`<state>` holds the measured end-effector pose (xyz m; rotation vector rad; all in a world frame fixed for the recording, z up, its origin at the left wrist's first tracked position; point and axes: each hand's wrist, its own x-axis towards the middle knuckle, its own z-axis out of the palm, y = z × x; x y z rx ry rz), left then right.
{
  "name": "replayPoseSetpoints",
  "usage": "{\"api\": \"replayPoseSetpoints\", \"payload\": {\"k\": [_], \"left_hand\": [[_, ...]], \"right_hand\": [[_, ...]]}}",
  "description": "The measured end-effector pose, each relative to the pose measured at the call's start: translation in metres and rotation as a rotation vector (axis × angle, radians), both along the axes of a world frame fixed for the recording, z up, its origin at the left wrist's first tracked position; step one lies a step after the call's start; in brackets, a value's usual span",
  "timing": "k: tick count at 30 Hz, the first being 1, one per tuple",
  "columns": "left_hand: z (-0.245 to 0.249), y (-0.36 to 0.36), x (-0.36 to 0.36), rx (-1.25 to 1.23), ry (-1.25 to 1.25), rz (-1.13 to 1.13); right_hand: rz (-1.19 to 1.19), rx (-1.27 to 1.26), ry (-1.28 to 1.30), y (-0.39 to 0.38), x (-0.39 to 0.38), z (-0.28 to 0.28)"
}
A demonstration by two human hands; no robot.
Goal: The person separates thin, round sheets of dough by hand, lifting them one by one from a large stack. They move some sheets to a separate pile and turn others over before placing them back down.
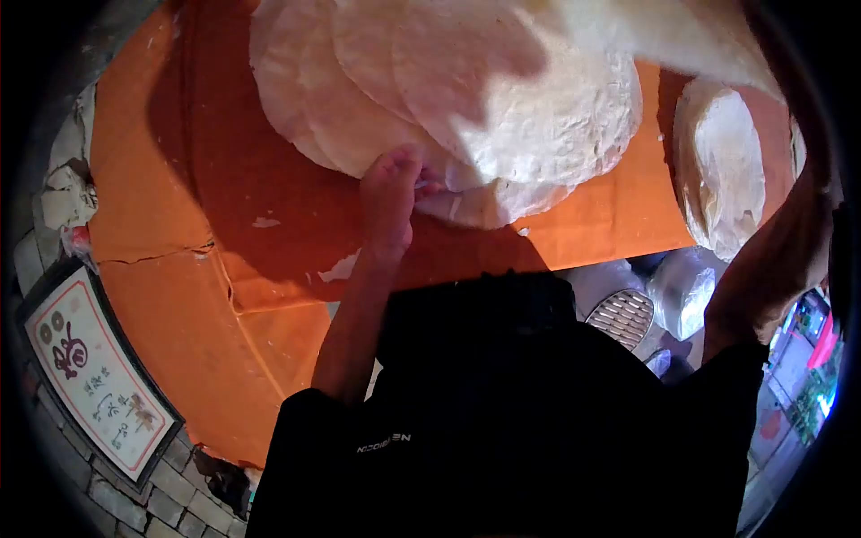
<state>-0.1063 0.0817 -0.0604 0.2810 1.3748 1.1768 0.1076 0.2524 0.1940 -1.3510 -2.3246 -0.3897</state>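
Large, thin, pale flatbreads lie overlapping in a broad layered pile on an orange cloth. At the pile's near edge, my left hand has its fingers curled and pinched on the rim of a flatbread. That rim sticks out a little toward me. Across the upper right hangs a raised pale sheet, blurred and closer to the camera, which looks like another flatbread. My right forearm reaches up along the right side, and the hand itself is outside the picture.
A narrower stack of folded flatbreads lies at the table's right. Orange cloth covers the table, with scraps on it. Below its near edge are a slotted stool top and clear plastic bags. A framed sign stands on brick paving.
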Motion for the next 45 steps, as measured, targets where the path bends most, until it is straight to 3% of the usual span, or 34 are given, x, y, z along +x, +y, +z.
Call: {"api": "replayPoseSetpoints", "payload": {"k": [3,7,9,11,13,15,20,23,25,28,35,38,40,44,45], "left_hand": [[0.01,0.014,0.01,-0.053,0.008,0.011],[-0.005,0.021,0.017,-0.046,-0.085,-0.029],[-0.002,0.025,0.019,-0.064,-0.091,-0.017],[0.001,0.02,0.024,-0.106,-0.1,0.001],[0.004,0.023,0.032,-0.09,0.105,-0.095],[0.004,0.027,0.035,-0.063,0.15,-0.083],[-0.007,0.025,0.038,-0.063,0.216,-0.055],[-0.014,0.026,0.037,-0.041,0.113,-0.06],[-0.021,0.023,0.04,0.061,-0.419,0.133],[-0.023,0.024,0.044,0.155,-0.537,0.128],[-0.012,0.043,0.045,0.181,-0.453,0.106],[-0.025,0.048,0.039,0.196,-0.3,0.039],[-0.021,0.054,0.042,0.096,-0.017,0.004],[-0.014,0.063,0.051,0.154,-0.044,0.059],[-0.018,0.066,0.048,0.122,-0.232,0.106]], "right_hand": [[0.083,-0.148,-0.027,-0.003,-0.01,-0.04],[0.263,-0.377,-0.292,0.006,-0.008,-0.208],[0.237,-0.621,-0.105,-0.02,0.001,-0.237],[0.218,-0.613,-0.022,-0.032,0.005,-0.23],[0.186,-0.586,0.059,-0.041,0.014,-0.227],[0.162,-0.599,0.124,-0.044,0.023,-0.233],[0.118,-0.604,-0.062,-0.049,0.011,-0.229],[0.143,-0.58,-0.009,-0.051,0.018,-0.237],[0.2,-0.592,0.079,-0.048,0.022,-0.233],[0.183,-0.644,0.064,-0.051,0.012,-0.229],[0.24,-0.681,0.234,-0.051,0.009,-0.233],[0.244,-0.699,0.224,-0.054,0.004,-0.229],[0.23,-0.688,0.205,-0.062,0.0,-0.23],[0.162,-0.548,0.255,-0.077,-0.019,-0.226],[0.138,-0.537,0.246,-0.079,-0.023,-0.224]]}}
